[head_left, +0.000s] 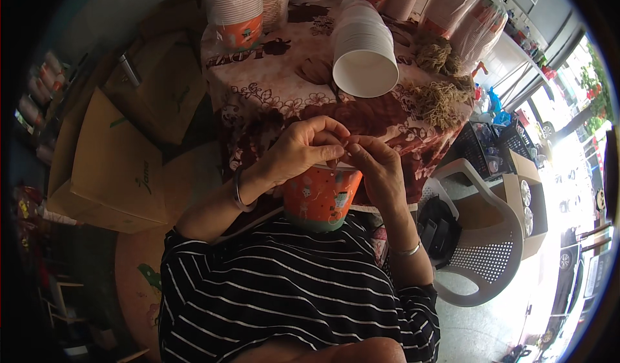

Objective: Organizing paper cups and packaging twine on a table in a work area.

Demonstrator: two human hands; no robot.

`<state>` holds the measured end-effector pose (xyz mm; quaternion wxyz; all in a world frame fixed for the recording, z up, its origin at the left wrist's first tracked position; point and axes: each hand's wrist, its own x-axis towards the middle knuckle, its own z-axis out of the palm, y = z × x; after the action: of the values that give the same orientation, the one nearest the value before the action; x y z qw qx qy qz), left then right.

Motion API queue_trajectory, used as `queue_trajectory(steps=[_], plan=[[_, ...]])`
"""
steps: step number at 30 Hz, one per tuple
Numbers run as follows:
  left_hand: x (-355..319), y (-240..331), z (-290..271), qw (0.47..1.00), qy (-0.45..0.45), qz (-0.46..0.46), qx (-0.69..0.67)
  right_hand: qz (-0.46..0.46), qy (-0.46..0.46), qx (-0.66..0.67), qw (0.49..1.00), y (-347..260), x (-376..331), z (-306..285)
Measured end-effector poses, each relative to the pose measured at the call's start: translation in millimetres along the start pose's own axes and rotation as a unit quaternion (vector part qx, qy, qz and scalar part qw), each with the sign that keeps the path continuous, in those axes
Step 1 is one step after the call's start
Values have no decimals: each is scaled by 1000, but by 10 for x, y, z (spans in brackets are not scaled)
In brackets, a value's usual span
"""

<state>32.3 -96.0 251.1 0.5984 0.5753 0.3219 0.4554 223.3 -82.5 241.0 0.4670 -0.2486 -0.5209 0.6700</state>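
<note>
An orange paper bucket (pixel 321 198) with a green base and small printed figures stands upright close against my body, at the table's near edge. Above its rim my left hand (pixel 311 145) is closed in a pinch, thumb against fingers. My right hand (pixel 380 168) meets it there, its thumb and fingers pressed together beside the bucket's right side. What lies between the fingertips is too small to make out. Beyond the hands lies a stack of white paper buckets (pixel 365 56) in a clear plastic sleeve, open mouth toward me. Bundles of tan, string-like strands (pixel 442 103) lie to its right.
A patterned brown-red cloth (pixel 258 95) covers the table. Tall wrapped stacks of paper buckets (pixel 234 5) stand along its far side. Cardboard boxes (pixel 119 169) are at the left. A plastic chair (pixel 494 247) holding a black bag (pixel 439 231) stands at the right, near black crates (pixel 481 143).
</note>
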Motion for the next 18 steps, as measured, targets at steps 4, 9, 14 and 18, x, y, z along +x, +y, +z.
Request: queue_trajectory(steps=[4, 9, 14, 18], plan=[[-4, -54, -16, 999, 39, 29, 7, -35, 18, -185, 982, 6, -80, 30], [-34, -35, 28, 999, 31, 34, 12, -16, 31, -194, 980, -27, -128, 99], [-10, -94, 2, 996, 45, 58, 47, -31, 66, -185, 980, 33, -133, 102], [11, -125, 19, 992, 56, 75, 90, -62, 77, -165, 981, 60, -158, 130]])
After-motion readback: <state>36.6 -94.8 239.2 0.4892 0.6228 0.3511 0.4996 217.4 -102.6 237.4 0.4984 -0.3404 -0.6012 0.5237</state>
